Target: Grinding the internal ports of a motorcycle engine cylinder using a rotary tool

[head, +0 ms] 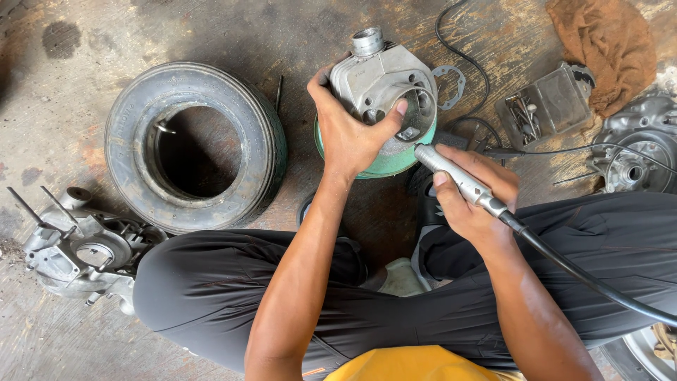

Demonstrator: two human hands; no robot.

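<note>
While left hand [350,134] clasps cylinder [381,81], right hand [474,194] grips grinder [458,180]; tyre [194,144] beside.

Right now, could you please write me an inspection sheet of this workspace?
Surface: stained, worn concrete floor.
Job's things: grey metal cylinder resting on a green tub; silver rotary handpiece pointed at its bore.
Clutter: tyre, engine casing, flat gasket, clear box of bits, brown rag, second casing.
Fingers: left hand grips the cylinder; right hand holds the handpiece.
Cables: thick black drive cable; thin black wire.
Surroundings: nothing seen.
</note>
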